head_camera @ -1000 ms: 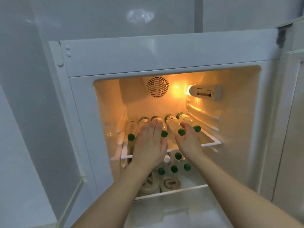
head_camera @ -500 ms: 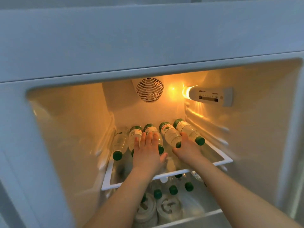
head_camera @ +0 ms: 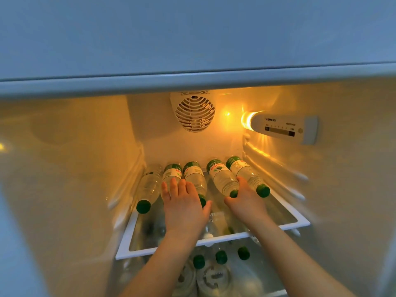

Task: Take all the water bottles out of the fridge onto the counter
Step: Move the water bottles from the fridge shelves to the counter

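Since the five water bottles (head_camera: 194,179) lie on the glass shelf (head_camera: 214,243) with caps toward its front edge, I would pull straight back. My left hand (head_camera: 184,207) rests spread over the two middle-left ones; my right hand (head_camera: 246,200) cups under two by the right edge.

Beyond the left hand (head_camera: 184,209) five lying bottles (head_camera: 222,181) fill the glass shelf (head_camera: 214,241) nearly wall to wall. Open room lies above both hands, and on bare shelf right of the right hand (head_camera: 246,202).
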`<state>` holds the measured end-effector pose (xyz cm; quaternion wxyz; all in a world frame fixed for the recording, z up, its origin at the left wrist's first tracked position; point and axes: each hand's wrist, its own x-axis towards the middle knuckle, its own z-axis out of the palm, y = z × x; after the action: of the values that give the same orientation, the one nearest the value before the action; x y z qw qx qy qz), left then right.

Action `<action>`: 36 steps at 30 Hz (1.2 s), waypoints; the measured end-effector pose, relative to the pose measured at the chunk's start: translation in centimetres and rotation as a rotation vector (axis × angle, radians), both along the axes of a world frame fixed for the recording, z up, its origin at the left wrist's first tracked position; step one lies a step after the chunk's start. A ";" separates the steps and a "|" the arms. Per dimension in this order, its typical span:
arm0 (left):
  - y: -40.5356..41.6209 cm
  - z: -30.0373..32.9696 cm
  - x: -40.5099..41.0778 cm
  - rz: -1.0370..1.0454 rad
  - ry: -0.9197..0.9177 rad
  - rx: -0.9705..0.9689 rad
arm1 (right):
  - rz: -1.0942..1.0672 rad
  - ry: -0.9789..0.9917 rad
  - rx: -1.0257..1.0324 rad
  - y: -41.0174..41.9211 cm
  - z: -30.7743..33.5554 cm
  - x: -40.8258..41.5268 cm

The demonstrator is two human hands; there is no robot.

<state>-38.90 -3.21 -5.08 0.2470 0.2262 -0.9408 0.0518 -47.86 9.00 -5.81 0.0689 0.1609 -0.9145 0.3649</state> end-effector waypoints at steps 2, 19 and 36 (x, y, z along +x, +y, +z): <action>0.1 0.1 0.1 0.016 0.005 -0.034 | 0.002 0.001 -0.012 0.0 0.1 0.1; 1.1 6.8 2.7 -0.247 0.523 0.083 | 0.001 0.258 -0.677 2.8 6.4 3.6; -0.9 11.3 -0.7 -0.360 0.755 0.919 | 0.127 0.148 -0.729 0.3 11.4 1.6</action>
<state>-39.56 -4.06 6.21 0.4451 0.1499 -0.7381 -0.4844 -46.29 9.34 5.62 0.1648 0.2082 -0.7051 0.6575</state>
